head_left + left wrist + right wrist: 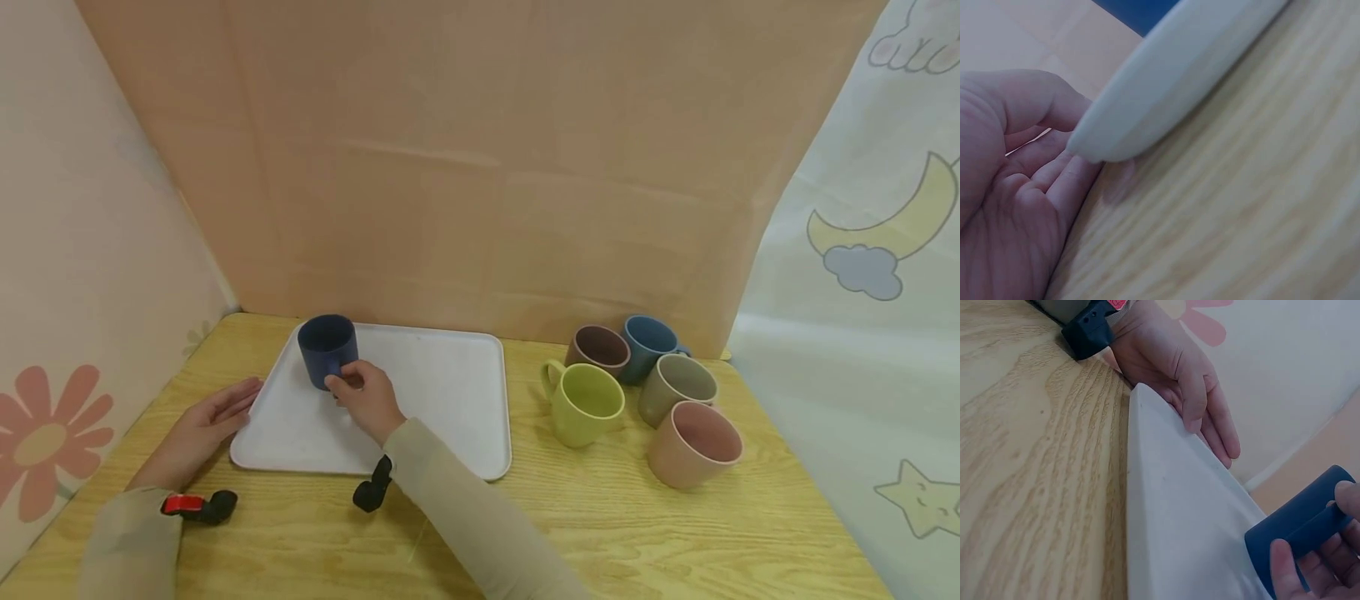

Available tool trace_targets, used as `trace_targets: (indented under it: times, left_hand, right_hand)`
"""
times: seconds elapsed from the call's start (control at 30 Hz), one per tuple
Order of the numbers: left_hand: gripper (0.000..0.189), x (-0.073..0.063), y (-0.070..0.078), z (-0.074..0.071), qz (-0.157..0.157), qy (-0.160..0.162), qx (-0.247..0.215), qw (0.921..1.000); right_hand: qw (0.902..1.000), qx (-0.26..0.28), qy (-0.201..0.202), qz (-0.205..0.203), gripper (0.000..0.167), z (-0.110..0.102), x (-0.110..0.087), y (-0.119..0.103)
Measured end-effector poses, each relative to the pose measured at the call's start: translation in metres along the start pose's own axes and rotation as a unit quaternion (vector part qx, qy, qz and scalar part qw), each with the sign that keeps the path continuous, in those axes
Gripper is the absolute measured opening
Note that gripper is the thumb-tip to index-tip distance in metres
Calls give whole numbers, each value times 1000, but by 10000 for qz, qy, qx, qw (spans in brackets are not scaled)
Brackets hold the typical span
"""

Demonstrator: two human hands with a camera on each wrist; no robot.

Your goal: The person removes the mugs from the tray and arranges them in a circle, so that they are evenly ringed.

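Note:
A dark blue mug [327, 350] stands upright on the left back part of a white tray [435, 400]. My right hand [367, 398] pinches its handle between thumb and fingers, the handle turned toward me. The right wrist view shows the same blue mug [1297, 519] with fingertips about the handle. At the tray's left edge rests my left hand [202, 433], its fingers extended along the outside. Seen from the left wrist, the thumb lies against the rim of the tray [1141, 94] and the other fingers [1069, 184] are beside and below it.
Right of the tray stand several mugs close together: yellow-green [588, 404], brown [597, 348], blue [649, 346], grey-beige [677, 390] and pink [693, 446]. All are on the wooden table [637, 533]. A tan backdrop [465, 167] rises behind the table.

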State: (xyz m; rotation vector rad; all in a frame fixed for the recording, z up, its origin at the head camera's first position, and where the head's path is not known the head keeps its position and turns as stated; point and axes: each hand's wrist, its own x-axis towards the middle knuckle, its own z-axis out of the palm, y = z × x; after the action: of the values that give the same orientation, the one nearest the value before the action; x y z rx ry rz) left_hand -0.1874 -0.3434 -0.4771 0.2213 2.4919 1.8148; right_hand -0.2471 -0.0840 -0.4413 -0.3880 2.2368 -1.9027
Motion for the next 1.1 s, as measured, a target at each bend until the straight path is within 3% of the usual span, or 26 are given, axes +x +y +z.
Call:
trace_targets:
  times: [0.33,0.63,0.8,1.1]
  left_hand:
    - [64,0,-4,-1,163,28,-13,9999]
    - [64,0,-8,-2,294,7,-64,9995]
    - [63,0,-11,-2,444,-48,-323,9985]
    - [62,-1,-9,-5,534,-99,-251,9982]
  right_hand:
    - [9972,731,150,-17,19,-19,-4,4]
    - [9966,810,-11,-112,23,-52,-16,4]
    - [9976,695,40,-33,20,-71,-31,1]
    - [9986,482,-212,-111,24,-105,-61,0]
